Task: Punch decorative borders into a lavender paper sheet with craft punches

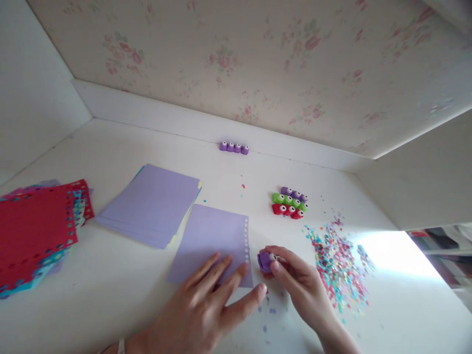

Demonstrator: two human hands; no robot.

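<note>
A lavender sheet of paper [210, 236] lies on the white table, with a column of small punched holes along its right edge. My left hand [214, 300] rests on its lower part, fingers spread, the thumb reaching past the right edge. Just right of the sheet, my right hand [295, 275] grips a purple craft punch [264, 261] with a white button between thumb and fingers. The punch is apart from the paper's edge. A few small lavender cut-outs [272, 310] are scattered below it.
A stack of lavender sheets [155, 201] lies left of centre; punched red sheets [37, 226] with other colours are at far left. Purple, green and red punches [289, 200] stand in rows at right, and more purple punches [234, 147] near the wall. Colourful confetti [339, 265] covers the right side.
</note>
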